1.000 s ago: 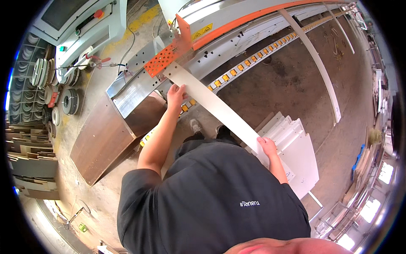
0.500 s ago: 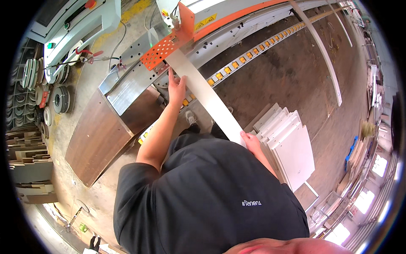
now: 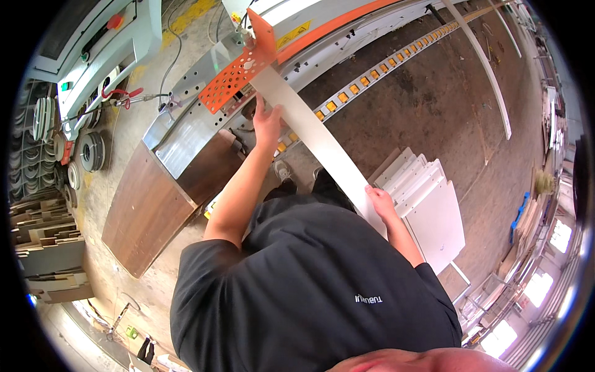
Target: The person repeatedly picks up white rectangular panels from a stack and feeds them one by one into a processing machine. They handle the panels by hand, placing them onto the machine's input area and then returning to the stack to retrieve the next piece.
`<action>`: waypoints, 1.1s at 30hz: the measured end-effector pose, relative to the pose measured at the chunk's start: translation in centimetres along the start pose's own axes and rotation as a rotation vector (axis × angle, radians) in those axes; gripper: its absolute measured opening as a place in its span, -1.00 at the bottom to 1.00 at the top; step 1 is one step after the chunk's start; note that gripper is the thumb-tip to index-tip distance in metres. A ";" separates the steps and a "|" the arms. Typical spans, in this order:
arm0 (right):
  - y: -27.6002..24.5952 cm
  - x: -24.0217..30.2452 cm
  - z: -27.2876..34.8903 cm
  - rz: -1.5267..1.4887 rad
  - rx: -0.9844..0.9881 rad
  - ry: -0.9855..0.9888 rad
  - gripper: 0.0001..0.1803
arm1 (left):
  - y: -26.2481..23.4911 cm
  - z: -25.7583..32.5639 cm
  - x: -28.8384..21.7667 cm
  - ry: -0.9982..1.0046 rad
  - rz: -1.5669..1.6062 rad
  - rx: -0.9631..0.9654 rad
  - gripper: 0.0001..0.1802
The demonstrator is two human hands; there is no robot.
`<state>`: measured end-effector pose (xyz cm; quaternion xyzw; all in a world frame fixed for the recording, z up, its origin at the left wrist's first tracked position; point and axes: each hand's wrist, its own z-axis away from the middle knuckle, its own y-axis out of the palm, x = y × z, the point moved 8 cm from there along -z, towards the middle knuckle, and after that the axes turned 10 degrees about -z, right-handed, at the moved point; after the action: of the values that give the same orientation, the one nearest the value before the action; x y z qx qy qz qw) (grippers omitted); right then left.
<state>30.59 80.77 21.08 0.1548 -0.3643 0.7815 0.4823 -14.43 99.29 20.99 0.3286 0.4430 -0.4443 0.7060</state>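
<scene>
A long, narrow white board [image 3: 322, 146] slants from beside the perforated orange guard [image 3: 230, 80] down to my body. My left hand [image 3: 268, 127] holds its left edge near the far end, thumb at the edge and index finger stretched toward the machine. Farther down, my right hand [image 3: 380, 203] grips the opposite edge, thumb on top and fingers hidden beneath. The board's near end is partly hidden by my black shirt [image 3: 310, 266]. Beside the guard lies the machine's metal infeed plate [image 3: 192, 133], next to my left hand.
White panels [image 3: 434, 217] are stacked right of my right hand. A rail with yellow rollers [image 3: 344, 97] runs along the machine [image 3: 328, 31]. A brown curved panel [image 3: 145, 208] stands at left, below the control cabinet [image 3: 114, 37]. Edging rolls [image 3: 93, 152] lie on the floor.
The board and both hands have shifted slightly to the right relative to the orange guard. More of the board's near part shows past my right hand. The view has turned a little.
</scene>
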 end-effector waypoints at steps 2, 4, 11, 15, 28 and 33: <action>-1.3 0.2 -1.2 -0.003 -0.005 -0.013 -0.19 | 1.7 -0.5 -0.6 0.041 0.032 0.020 -0.05; -3.0 -0.3 -2.2 -0.014 -0.009 0.022 -0.19 | 3.2 -1.1 -0.8 0.039 0.034 0.039 -0.06; -8.4 0.2 -6.8 0.029 -0.063 0.015 -0.17 | 9.7 -3.0 -2.3 -0.031 0.048 0.041 -0.10; -10.9 2.4 -7.2 0.137 -0.219 -0.069 -0.24 | 12.3 -4.1 -2.9 -0.053 -0.097 0.177 -0.17; -5.0 -3.6 4.7 -0.143 -0.492 -0.262 -0.68 | 15.8 8.1 -1.2 0.981 -1.374 0.263 -0.21; -2.5 -20.5 3.4 -0.467 -0.590 0.028 -0.56 | 16.2 8.1 -0.7 1.010 -1.380 0.265 -0.19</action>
<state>42.37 65.88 12.31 0.0776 -0.5219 0.5139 0.6764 2.99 98.91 25.98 0.2241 0.7486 -0.6223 -0.0471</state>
